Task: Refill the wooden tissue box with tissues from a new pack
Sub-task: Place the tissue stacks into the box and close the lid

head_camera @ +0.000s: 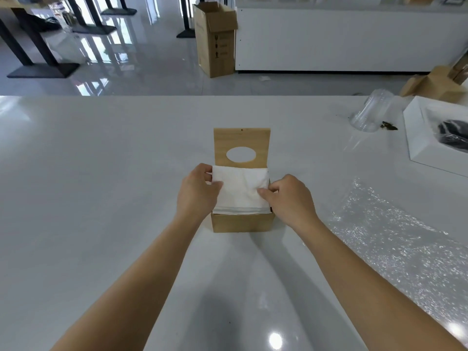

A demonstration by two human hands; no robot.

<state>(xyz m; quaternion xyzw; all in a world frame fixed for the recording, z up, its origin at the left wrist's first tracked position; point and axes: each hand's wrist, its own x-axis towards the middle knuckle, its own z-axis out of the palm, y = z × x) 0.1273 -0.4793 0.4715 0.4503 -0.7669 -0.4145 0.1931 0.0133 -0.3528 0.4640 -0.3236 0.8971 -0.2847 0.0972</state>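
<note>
Seating tissue stack in wooden tissue box at table centre | lid stood upright behind, oval slot visible | left hand: stack's left edge pinched between thumb and fingers | right hand: fingers curled, right edge pinched | clear plastic wrap lain well right.

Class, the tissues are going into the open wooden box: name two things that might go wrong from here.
1. The white tissue stack sits proud of the light wooden tissue box; the upright hinged lid with the oval hole may jam or crumple it.
2. The left hand and right hand pinch only the top sheets, which might tear.
</note>
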